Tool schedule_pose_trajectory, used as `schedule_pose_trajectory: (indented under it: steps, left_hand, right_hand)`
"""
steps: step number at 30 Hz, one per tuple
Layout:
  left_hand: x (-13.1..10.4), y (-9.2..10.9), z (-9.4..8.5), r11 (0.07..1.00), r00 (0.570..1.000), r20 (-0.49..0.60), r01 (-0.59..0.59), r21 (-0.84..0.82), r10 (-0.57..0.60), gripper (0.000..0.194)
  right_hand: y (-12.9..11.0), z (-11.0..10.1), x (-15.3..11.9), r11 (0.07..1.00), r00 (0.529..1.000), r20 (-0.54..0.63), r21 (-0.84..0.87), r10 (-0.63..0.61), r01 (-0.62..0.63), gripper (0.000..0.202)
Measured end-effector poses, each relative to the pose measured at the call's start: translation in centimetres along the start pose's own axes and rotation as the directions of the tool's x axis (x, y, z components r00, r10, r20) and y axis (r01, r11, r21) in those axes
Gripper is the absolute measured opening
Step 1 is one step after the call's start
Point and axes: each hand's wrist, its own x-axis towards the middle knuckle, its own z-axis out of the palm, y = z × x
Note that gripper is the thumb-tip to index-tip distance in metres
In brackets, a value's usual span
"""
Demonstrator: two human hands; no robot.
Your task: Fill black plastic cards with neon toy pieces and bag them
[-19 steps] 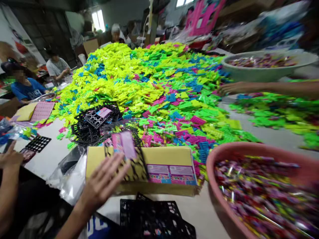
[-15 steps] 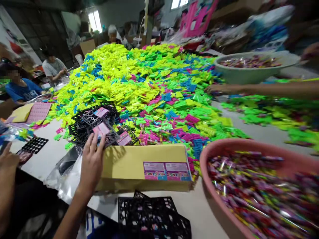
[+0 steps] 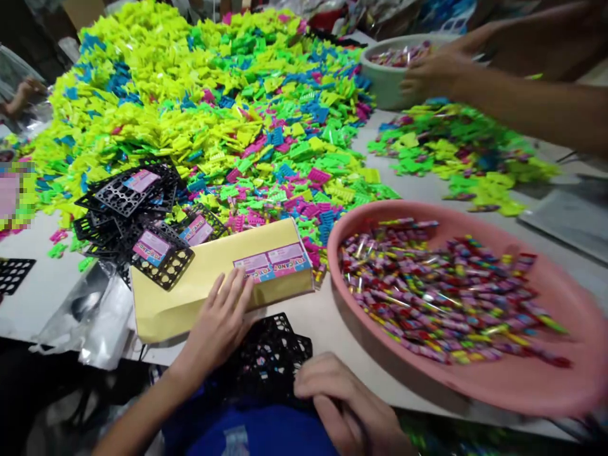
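Head view: left hand [image 3: 221, 323] at one box [image 3: 213, 263], right hand [image 3: 344, 396] by several trays [image 3: 270, 348]

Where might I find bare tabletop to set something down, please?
Bare tabletop shows between the yellow box and the pink basin, and between the large heap and the smaller pile. The near edge is crowded by black grids, left hand and right hand.

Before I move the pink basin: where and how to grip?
By the rim at both long ends, from outside, fingers under the edge. It's a wide, open oval, upright, with no handle in view. The wrapped sticks crowd its left half, so that end will probably feel heavier.
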Motion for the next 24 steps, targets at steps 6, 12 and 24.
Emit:
schedule_pose_trajectory:
  steps: [6,12,24]
  left_hand:
    - [-1.4,-1.8,3.5,0.986,0.986,0.011,0.165,-0.026,-0.165,0.084]
    - [-2.1,-2.6,4.2,0.987,0.991,0.009,0.137,-0.084,-0.137,0.072]
    - [-2.5,-2.5,4.1,0.987,0.996,-0.036,0.072,-0.141,-0.078,0.05]
  right_hand:
    - [2.8,0.7,3.6,0.906,0.975,0.022,-0.365,-0.222,0.215,0.026]
    - [8.2,2.5,8.3,0.773,0.946,0.207,-0.546,-0.251,0.324,0.025]
    - [10.3,3.9,9.8,0.78,0.93,0.33,-0.535,-0.162,0.325,0.016]
